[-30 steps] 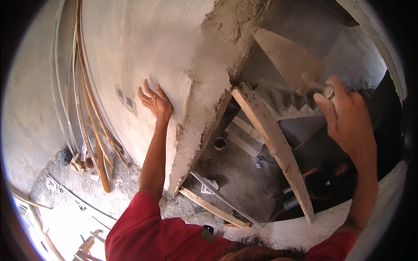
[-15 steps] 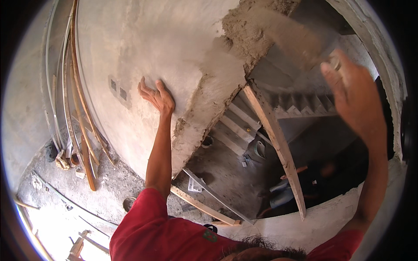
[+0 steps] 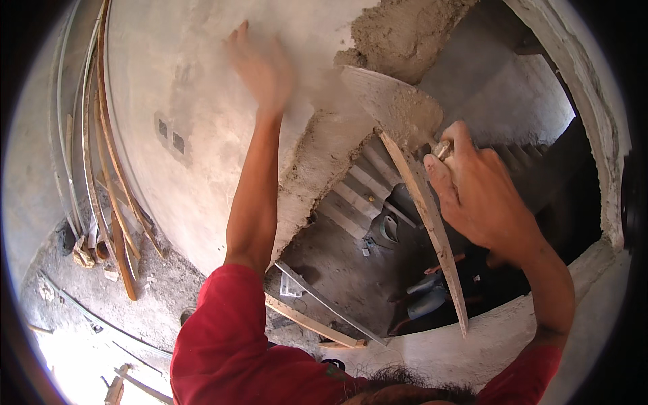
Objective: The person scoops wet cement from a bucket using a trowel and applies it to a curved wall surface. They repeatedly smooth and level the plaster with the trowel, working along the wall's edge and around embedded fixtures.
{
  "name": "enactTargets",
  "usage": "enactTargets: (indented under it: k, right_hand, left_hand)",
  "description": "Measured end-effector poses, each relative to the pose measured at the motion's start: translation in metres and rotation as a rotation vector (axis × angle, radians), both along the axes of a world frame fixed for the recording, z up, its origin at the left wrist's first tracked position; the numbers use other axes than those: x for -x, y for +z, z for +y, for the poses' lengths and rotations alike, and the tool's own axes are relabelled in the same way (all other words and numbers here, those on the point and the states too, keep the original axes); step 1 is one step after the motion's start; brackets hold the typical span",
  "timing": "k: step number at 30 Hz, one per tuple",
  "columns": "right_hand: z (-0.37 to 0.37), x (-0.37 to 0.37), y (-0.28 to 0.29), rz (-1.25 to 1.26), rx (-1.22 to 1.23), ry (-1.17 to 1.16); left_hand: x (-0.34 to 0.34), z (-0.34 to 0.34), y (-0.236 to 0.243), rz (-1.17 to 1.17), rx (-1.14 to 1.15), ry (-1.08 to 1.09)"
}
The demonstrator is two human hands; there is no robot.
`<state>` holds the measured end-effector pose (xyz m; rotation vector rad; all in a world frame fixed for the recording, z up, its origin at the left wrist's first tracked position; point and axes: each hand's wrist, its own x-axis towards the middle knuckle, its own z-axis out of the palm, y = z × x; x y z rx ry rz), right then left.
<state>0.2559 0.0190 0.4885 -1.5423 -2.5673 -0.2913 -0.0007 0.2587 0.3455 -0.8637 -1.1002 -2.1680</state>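
My right hand [image 3: 482, 192] is closed around the handle of a plastering trowel [image 3: 398, 101]. Its broad, mortar-smeared blade reaches left to the wall's edge, just under a patch of rough, wet mortar [image 3: 405, 40]. Up along the smooth plastered wall [image 3: 202, 81], my left hand [image 3: 262, 74] is blurred by motion. Its fingers look stretched out and nothing shows in it; whether it touches the wall I cannot tell.
A slanting wooden board [image 3: 432, 233] crosses the opening at the wall's edge. Stairs [image 3: 347, 209] and a person in jeans [image 3: 428, 297] are below. Long strips and boards [image 3: 111, 169] lean at the left. A recessed electrical box [image 3: 178, 142] sits in the wall.
My right hand has brought the trowel down and left, from the upper right to the wall's edge. My left hand has moved upward along the wall.
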Motion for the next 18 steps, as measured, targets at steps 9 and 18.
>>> enactTargets:
  k: [9, 18]
  right_hand:
    - [0.019, 0.018, -0.035, 0.4, 0.481, -0.007]
    - [0.055, 0.01, -0.054, 0.557, 0.377, 0.025]
  left_hand:
    - [0.003, 0.006, -0.011, 0.111, -0.029, 0.096]
    - [-0.006, 0.002, 0.001, -0.095, 0.054, 0.008]
